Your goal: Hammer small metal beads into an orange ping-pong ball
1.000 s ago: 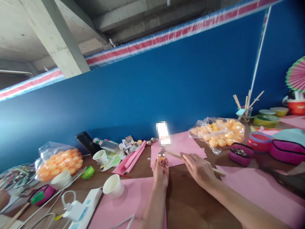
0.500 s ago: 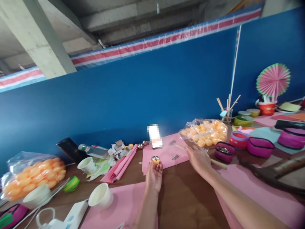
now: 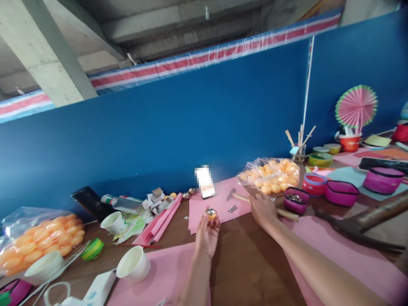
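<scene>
From the head camera, a person works at a cluttered brown surface before a blue partition. The left hand is raised with its fingertips closed around a small orange ball capped in shiny metal, held just above a pink paper sheet. The right hand lies over the wooden handle of a small hammer; whether it grips cannot be told. Tiny metal bits lie between the hands. A bag of orange balls sits just beyond. Doing this well seems to call for a steady pinch low on the ball, fingers clear of the cap.
</scene>
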Tool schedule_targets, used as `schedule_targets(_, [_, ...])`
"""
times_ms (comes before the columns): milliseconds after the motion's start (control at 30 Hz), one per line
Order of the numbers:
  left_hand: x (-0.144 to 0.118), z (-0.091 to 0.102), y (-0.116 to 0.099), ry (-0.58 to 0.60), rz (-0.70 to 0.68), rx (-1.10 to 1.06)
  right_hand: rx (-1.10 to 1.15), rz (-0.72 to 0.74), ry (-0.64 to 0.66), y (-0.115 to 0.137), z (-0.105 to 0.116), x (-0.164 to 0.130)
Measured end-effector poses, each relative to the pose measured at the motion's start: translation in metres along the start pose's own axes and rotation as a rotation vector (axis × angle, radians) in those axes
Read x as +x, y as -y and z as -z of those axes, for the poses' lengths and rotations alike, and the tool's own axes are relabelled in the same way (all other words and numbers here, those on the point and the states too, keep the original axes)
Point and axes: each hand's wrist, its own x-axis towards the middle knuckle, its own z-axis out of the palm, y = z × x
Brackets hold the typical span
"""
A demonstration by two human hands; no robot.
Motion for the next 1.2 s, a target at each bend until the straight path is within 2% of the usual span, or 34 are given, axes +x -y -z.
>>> schedule_targets(100, [-0.001, -0.001, 0.000, -0.018, -0.007, 0.009, 0.061, 0.010, -0.051, 0.004, 0.006, -0.003])
schedule_targets(200, [0.000, -0.002, 0.000, -0.048, 0.014, 0.021, 0.250, 0.236, -0.115, 0.012, 0.010, -0.008])
schedule_targets(300, [0.000, -0.002, 0.002, -0.064, 0.035, 0.025, 0.440, 0.488, -0.028, 0.020, 0.008, -0.013])
schedule_targets(367, [0.001, -0.002, 0.003, -0.067, 0.046, 0.024, 0.487, 0.533, 0.025, 0.024, 0.005, -0.015])
schedule_targets(700, [0.000, 0.001, 0.008, 0.003, 0.036, 0.096, 0.441, 0.529, 0.087, 0.030, 0.002, -0.015])
schedule_targets(933, [0.000, 0.002, 0.009, 0.053, 0.013, 0.149, 0.693, 0.372, 0.044, 0.032, 0.001, -0.019])
schedule_targets(1200, [-0.002, -0.001, 0.011, 0.076, 0.008, 0.165, 0.943, 0.344, 0.084, 0.035, 0.002, -0.019])
